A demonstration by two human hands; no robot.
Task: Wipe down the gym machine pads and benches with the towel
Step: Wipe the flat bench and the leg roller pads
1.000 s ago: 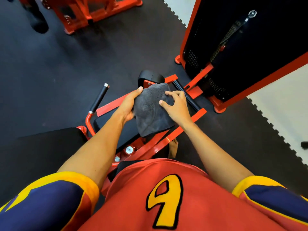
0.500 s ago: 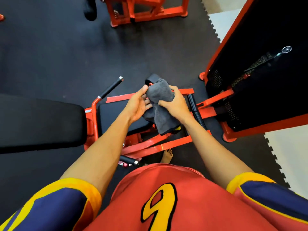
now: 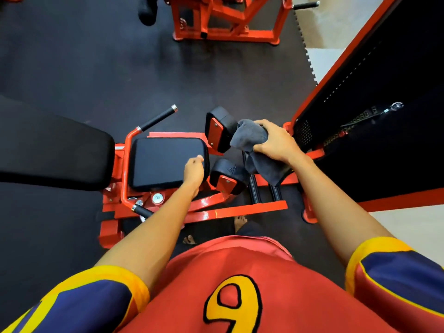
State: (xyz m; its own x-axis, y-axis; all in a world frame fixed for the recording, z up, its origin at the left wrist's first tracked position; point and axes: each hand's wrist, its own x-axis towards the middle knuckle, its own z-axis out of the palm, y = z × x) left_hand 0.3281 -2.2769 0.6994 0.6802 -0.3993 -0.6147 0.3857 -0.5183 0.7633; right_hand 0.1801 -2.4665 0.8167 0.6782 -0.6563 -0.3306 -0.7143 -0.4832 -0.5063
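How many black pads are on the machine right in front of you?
4. The back pad at far left; the seat pad beside it; the upper small pad and lower small pad right of the seat. The towel in the right hand may hide more.

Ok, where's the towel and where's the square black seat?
towel (image 3: 249, 138): head view, on its bunched upper part.
square black seat (image 3: 165, 162): head view, middle of its top.
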